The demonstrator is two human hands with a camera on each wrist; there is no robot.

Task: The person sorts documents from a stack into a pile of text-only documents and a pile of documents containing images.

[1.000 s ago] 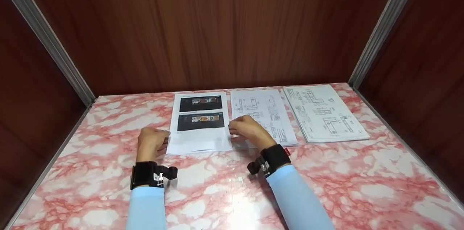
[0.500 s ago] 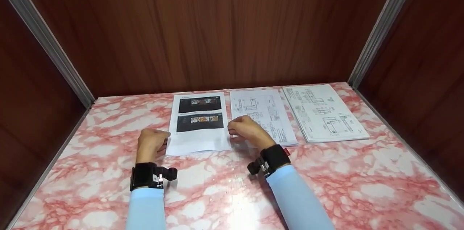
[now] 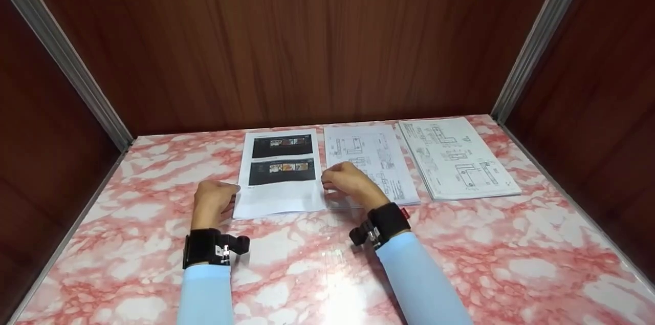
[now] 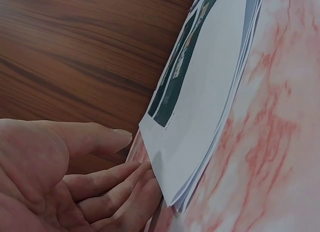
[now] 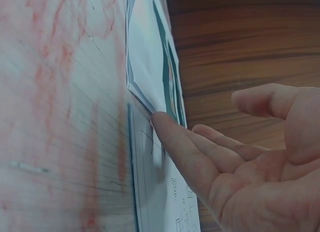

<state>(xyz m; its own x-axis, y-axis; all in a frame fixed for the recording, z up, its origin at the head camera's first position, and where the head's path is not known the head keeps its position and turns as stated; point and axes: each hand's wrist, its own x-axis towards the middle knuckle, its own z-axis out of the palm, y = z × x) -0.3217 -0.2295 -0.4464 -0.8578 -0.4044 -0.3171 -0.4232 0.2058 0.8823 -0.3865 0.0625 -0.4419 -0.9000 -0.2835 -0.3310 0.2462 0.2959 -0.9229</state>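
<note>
A thin stack of white printed sheets (image 3: 281,197) with two dark pictures lies between my hands in the head view. My left hand (image 3: 214,200) is at its left edge; in the left wrist view the fingertips (image 4: 150,173) meet the edge while the thumb stays apart from them. On the opposite side, my right hand (image 3: 350,181) touches the stack's right edge with extended fingers (image 5: 175,142), its thumb raised away. The near edges of the sheets look slightly fanned in the left wrist view. Below my right hand lies a second stack of drawings (image 3: 381,151), partly covered by it.
A thicker stack of technical drawings (image 3: 458,161) lies at the right, slightly turned. The red-and-white marbled table (image 3: 286,284) is bounded by a brown wood-grain back panel (image 3: 317,48) and side panels with grey metal corner posts (image 3: 537,38).
The printed sheets have shifted very slightly to the left between my hands. Both hands stay almost in the same place.
</note>
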